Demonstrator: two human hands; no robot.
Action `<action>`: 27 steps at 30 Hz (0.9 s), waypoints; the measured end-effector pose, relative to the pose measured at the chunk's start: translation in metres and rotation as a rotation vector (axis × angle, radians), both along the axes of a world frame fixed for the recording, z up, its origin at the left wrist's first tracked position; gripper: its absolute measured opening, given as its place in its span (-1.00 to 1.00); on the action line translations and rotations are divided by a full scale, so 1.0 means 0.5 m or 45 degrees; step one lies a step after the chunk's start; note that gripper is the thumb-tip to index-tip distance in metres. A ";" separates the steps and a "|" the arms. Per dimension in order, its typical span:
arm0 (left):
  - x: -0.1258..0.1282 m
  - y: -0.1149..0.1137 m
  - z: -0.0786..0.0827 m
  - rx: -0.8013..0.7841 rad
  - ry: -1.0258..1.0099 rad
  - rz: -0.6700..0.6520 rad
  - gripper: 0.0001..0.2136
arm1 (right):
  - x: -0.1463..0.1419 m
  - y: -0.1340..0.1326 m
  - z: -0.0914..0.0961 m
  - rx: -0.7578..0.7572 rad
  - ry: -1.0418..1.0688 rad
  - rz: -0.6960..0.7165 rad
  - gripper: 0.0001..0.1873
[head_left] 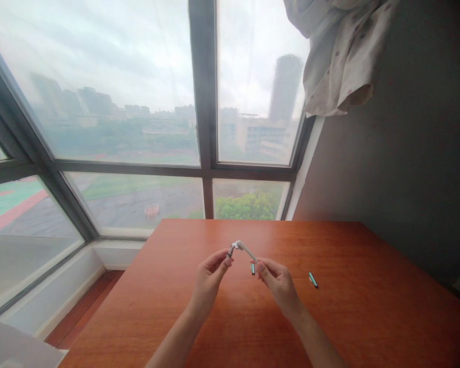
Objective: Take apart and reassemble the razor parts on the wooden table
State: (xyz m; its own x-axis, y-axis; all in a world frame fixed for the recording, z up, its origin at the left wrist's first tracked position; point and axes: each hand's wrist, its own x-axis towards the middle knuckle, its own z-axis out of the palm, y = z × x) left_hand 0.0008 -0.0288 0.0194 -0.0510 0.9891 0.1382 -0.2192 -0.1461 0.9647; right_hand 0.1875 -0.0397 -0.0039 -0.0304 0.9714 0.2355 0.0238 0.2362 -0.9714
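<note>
Above the table, both hands hold a slim, bent silver-and-white item (248,250), arched like an upside-down V; its exact kind is too small to make out. My left hand (210,275) pinches its darker lower left end between thumb and fingers. At the other end, my right hand (278,280) grips the pale, straight arm. Just left of the right fingertips lies a small dark-and-green stick (253,269), shaped like a battery. A second dark-and-green stick (313,279) of the same look rests on the table farther right, apart from my hand.
The reddish-brown wooden table (145,306) reaches up to large framed windows (126,117). Pale cloth (339,61) hangs at the upper right beside a dark grey wall (398,153). A white sill (72,286) runs along the left.
</note>
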 end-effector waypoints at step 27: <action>0.004 -0.004 0.007 0.020 -0.022 0.015 -0.74 | -0.003 0.004 0.003 -0.027 0.020 -0.044 -0.50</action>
State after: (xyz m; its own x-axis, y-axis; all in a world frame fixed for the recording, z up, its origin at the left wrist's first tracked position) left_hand 0.0026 -0.0308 0.0230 -0.0652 0.9861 0.1530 -0.2340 -0.1642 0.9583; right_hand 0.1860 -0.0375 -0.0027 0.0067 0.9765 0.2153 0.0166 0.2151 -0.9764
